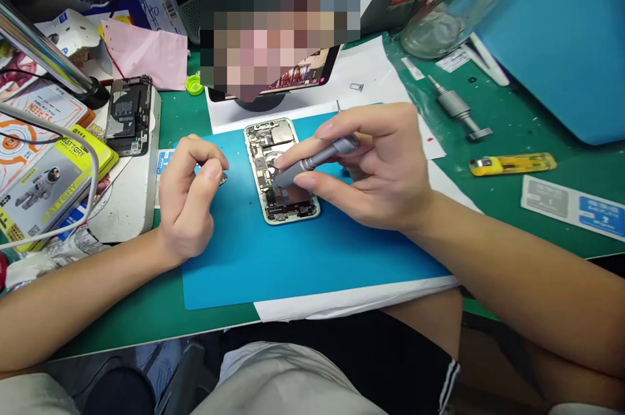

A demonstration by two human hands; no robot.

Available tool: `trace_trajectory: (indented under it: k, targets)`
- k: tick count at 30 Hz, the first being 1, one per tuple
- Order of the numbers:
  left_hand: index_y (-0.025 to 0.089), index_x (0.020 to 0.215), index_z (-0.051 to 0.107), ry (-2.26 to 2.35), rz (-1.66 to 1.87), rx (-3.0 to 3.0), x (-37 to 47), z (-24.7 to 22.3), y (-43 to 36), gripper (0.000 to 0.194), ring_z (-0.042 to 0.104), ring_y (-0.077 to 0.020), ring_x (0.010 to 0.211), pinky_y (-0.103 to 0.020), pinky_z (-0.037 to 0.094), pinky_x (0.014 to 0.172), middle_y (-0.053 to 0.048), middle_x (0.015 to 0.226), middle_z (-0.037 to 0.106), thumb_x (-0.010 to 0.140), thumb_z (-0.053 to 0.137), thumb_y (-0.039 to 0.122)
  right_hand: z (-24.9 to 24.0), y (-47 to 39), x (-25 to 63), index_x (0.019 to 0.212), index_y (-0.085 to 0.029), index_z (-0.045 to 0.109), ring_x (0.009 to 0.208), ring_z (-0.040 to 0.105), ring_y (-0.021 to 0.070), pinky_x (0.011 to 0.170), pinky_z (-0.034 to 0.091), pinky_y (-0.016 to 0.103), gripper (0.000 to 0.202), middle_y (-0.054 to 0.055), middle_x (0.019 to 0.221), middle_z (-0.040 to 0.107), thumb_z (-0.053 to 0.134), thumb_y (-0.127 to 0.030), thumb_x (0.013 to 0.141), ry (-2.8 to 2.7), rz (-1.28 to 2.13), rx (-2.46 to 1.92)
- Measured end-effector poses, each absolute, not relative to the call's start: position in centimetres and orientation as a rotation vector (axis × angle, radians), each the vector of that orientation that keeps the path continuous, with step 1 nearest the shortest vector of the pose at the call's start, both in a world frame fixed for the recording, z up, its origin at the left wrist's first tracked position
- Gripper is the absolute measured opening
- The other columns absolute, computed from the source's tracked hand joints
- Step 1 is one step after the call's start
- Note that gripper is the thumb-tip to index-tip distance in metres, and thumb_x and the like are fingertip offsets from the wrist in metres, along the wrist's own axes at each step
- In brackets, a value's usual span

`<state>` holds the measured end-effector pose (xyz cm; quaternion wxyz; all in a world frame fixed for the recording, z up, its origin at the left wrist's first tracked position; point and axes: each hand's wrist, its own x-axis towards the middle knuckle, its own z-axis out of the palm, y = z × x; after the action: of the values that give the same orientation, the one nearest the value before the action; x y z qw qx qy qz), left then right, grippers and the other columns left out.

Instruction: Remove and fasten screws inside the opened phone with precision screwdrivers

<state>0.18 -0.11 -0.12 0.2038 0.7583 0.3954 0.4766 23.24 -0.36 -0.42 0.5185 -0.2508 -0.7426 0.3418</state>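
An opened phone (261,167), its inner parts bare, lies on the blue mat (234,271). Above its right side, my right hand (381,167) grips a grey pen-shaped tool (312,164) between thumb and fingers. The tool slants down to the left, its thick lower end over the phone's middle; whether it touches cannot be told. To the left of the phone, my left hand (190,197) is closed, thumb against the curled index finger. A small dark, shiny bit shows at its fingertips, too little to name.
Behind the phone stands a tablet (312,76), partly blurred out. At left, another opened phone (129,115) rests on a white box beside a yellow battery box (53,187). On the right lie a metal tool (456,109), a yellow cutter (512,164) and a glass bottle (454,11).
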Motion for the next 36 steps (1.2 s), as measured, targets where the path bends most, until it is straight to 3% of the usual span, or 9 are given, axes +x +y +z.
trace_trajectory:
  k: [7,13,19,23,31,36]
  targets:
    - [0.024,0.095,0.049,1.169,1.136,2.192,-0.2,-0.1,-0.7,0.024,0.057,-0.0214,0.081,-0.037,0.049,0.071,-0.005,0.087,0.054,0.104,0.032,0.038,0.2,-0.6,23.1,0.119,-0.025,0.061,0.083,0.076,0.0133,0.068,0.065,0.021,0.045,-0.002,0.091,0.065,0.073,-0.002,0.082,-1.761,0.784,-0.587]
    - [0.022,0.088,0.053,1.131,1.01,2.192,0.3,0.7,-0.7,0.019,0.057,-0.0192,0.074,-0.036,0.046,0.069,-0.003,0.08,0.059,0.101,0.039,0.024,0.2,-0.8,23.4,0.115,-0.027,0.065,0.08,0.076,0.0149,0.068,0.066,0.024,0.04,-0.001,0.093,0.071,0.077,-0.009,0.081,-1.839,0.753,-0.635]
    - [0.021,0.075,0.055,0.966,0.615,2.94,0.4,1.4,-0.8,0.021,0.051,-0.0202,0.065,-0.038,0.034,0.063,-0.002,0.068,0.056,0.095,0.051,0.024,0.0,-0.8,23.6,0.114,-0.026,0.066,0.079,0.076,0.016,0.069,0.068,0.025,0.037,0.001,0.095,0.074,0.079,-0.014,0.081,-1.882,0.728,-0.661]
    - [0.021,0.072,0.055,1.012,0.477,3.106,0.2,1.3,-0.8,0.023,0.05,-0.0219,0.066,-0.039,0.032,0.063,-0.004,0.067,0.056,0.094,0.052,0.026,-0.1,-0.6,23.7,0.117,-0.03,0.065,0.08,0.077,0.0181,0.07,0.069,0.03,0.04,0.001,0.096,0.076,0.079,-0.015,0.082,-1.872,0.71,-0.64]
    - [0.021,0.076,0.055,1.057,0.421,3.061,0.3,0.8,-0.8,0.018,0.051,-0.0254,0.071,-0.041,0.034,0.065,-0.006,0.072,0.058,0.09,0.053,0.031,0.0,-0.7,23.8,0.117,-0.032,0.064,0.078,0.076,0.018,0.07,0.068,0.03,0.04,0.001,0.098,0.076,0.078,-0.016,0.083,-1.899,0.742,-0.675]
    - [0.022,0.065,0.05,0.851,0.642,3.068,0.4,1.5,-1.7,0.024,0.048,-0.0195,0.059,-0.039,0.031,0.057,-0.002,0.061,0.052,0.088,0.056,0.026,0.4,-0.6,24.0,0.119,-0.029,0.062,0.077,0.076,0.0162,0.071,0.067,0.027,0.039,0.001,0.093,0.078,0.078,-0.021,0.084,-1.989,0.653,-0.671]
